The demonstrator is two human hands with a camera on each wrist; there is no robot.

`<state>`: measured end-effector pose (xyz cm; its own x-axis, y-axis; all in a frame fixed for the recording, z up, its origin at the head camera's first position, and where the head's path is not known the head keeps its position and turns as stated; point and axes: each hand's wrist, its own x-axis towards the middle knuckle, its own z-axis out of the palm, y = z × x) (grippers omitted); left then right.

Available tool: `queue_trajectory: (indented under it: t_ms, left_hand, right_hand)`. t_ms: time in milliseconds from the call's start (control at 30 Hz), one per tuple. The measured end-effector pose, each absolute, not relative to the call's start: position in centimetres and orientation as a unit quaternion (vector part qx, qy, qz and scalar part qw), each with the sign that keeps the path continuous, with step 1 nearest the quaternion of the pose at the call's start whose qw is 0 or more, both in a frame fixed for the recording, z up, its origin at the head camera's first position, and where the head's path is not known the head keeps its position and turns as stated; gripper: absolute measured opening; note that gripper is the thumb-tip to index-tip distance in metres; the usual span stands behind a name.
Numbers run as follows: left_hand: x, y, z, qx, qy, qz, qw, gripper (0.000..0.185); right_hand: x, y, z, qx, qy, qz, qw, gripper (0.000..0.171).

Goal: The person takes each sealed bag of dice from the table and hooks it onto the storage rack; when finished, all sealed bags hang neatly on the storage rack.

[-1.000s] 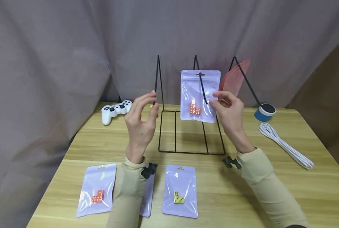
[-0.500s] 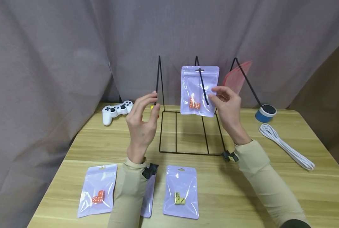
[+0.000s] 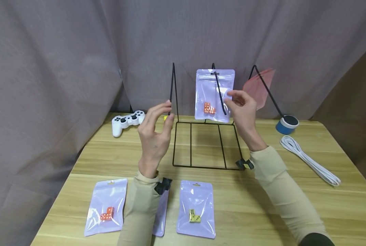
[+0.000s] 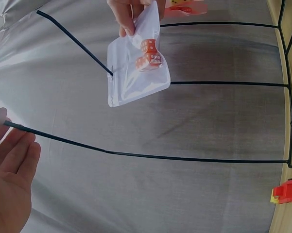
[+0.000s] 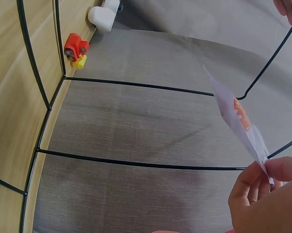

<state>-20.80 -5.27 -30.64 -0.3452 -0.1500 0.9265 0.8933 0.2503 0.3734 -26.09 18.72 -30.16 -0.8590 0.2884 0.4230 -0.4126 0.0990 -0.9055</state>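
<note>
A black wire rack with three slanted prongs stands mid-table. A purple pouch with orange dice hangs on the middle prong. My right hand pinches the pouch's right edge. My left hand holds the tip of the left prong between thumb and fingers. A red pouch hangs on the right prong. In the right wrist view the purple pouch appears edge-on.
Near the front edge lie a purple pouch with orange dice, one with yellow dice, and a third half under my left sleeve. A white game controller, blue tape roll, white cable and a small red toy surround the rack.
My right hand has slid the purple pouch up the middle prong, away from me. The left hand has stayed on the left prong's tip.
</note>
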Motion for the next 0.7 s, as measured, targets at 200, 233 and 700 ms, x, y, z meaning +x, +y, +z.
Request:
queue_trajectory:
  t_ms: [200,233,700]
  left_hand:
    - [-20.9,-5.2,-30.7,-0.299,-0.625,-0.532,0.488,0.017]
    - [-20.9,-5.2,-30.7,-0.299,-0.624,-0.532,0.488,0.016]
    - [-20.9,-5.1,-30.8,-0.298,-0.624,-0.528,0.493,0.015]
  right_hand:
    - [-26.7,18.8,-30.2,0.037,-0.697,0.669,0.255,0.02]
    - [-26.8,18.8,-30.2,0.037,-0.697,0.67,0.254,0.02]
    - [-27.2,18.8,-30.7,0.025,-0.693,0.678,0.244,0.026]
